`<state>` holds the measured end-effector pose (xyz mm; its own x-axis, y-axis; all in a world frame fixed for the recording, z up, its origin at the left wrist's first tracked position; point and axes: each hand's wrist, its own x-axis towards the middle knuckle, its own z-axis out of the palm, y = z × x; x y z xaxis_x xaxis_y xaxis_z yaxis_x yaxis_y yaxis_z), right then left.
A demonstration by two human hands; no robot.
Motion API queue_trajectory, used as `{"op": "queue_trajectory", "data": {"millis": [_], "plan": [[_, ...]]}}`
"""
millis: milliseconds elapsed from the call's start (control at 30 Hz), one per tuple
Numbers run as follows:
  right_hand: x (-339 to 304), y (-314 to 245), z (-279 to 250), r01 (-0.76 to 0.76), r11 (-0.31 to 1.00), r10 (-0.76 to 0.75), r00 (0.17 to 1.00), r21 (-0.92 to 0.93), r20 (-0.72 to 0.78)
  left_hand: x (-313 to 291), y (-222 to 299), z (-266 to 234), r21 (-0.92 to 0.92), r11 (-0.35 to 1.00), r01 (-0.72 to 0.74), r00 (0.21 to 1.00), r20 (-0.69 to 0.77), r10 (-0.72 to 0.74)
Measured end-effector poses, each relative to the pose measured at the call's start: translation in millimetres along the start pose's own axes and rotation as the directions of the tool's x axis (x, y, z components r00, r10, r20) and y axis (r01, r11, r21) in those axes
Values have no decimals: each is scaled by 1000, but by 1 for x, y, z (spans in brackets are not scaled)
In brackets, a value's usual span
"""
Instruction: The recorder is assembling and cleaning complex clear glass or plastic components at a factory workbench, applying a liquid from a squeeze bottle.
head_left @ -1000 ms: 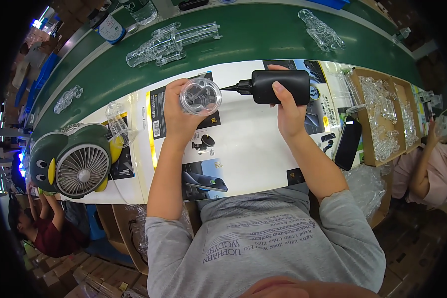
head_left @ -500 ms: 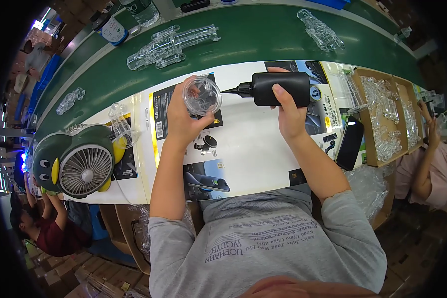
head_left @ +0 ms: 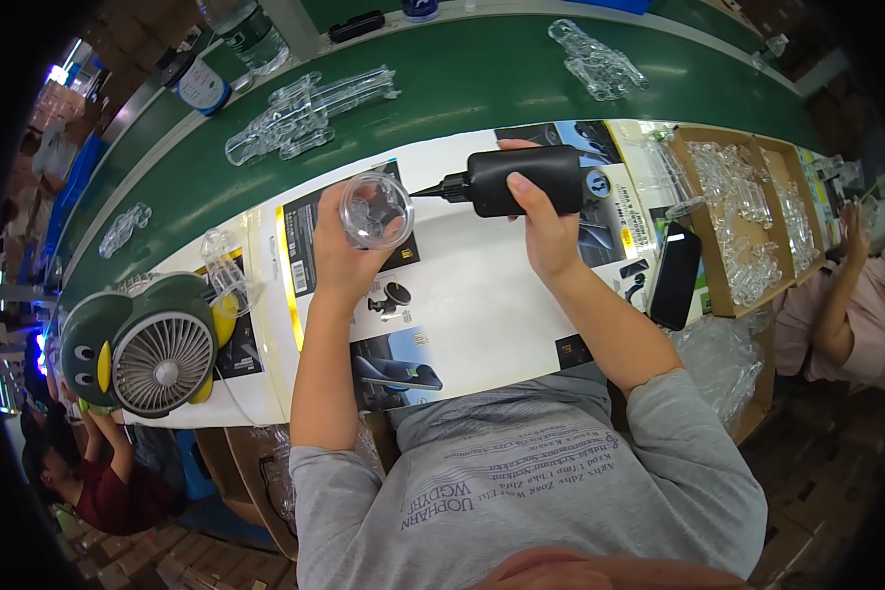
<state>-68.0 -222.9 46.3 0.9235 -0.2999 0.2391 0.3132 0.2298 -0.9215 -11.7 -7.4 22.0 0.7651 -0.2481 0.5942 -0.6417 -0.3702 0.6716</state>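
Observation:
My left hand [head_left: 336,258] is wrapped round a clear round plastic part [head_left: 377,212], its wide rim turned toward me. In my right hand [head_left: 551,234] lies a black squeeze bottle [head_left: 492,184], held sideways with the thumb across its near side. The bottle's thin nozzle [head_left: 428,193] points left and meets the right edge of the clear part's rim; whether it touches is too fine to tell. Both hands are raised over a work surface covered with printed sheets [head_left: 462,295]. The fingers behind the bottle are mostly hidden.
A green fan [head_left: 165,344] and a clear part [head_left: 228,275] stand left. Larger clear assemblies [head_left: 310,113] lie on the green bench [head_left: 462,79]. At right are a phone [head_left: 677,275] and a cardboard box [head_left: 723,280] of clear pieces. Co-workers sit at both sides.
The whole view has shifted slightly, so bench items sit further left. Both hands keep their holds, with the nozzle still at the clear part's rim. The right co-worker's hand has risen.

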Motion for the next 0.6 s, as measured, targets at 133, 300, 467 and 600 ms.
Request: {"op": "queue_trajectory", "data": {"millis": [133,300,467,600], "plan": [[1,1,0,-3,1000,3,1000,23,-5,4,4,-5,38,997,-63,998,33,62],[-1,-2,1,-11,1000,11,1000,18,7,5,8,-5,70,996,-54,997,59,50],[-2,-1,2,-21,1000,21,1000,11,14,-5,-1,4,-4,998,59,997,-39,-59],[-2,-3,3,-30,999,30,1000,18,-5,-4,-1,3,5,998,69,997,-31,-69]]}}
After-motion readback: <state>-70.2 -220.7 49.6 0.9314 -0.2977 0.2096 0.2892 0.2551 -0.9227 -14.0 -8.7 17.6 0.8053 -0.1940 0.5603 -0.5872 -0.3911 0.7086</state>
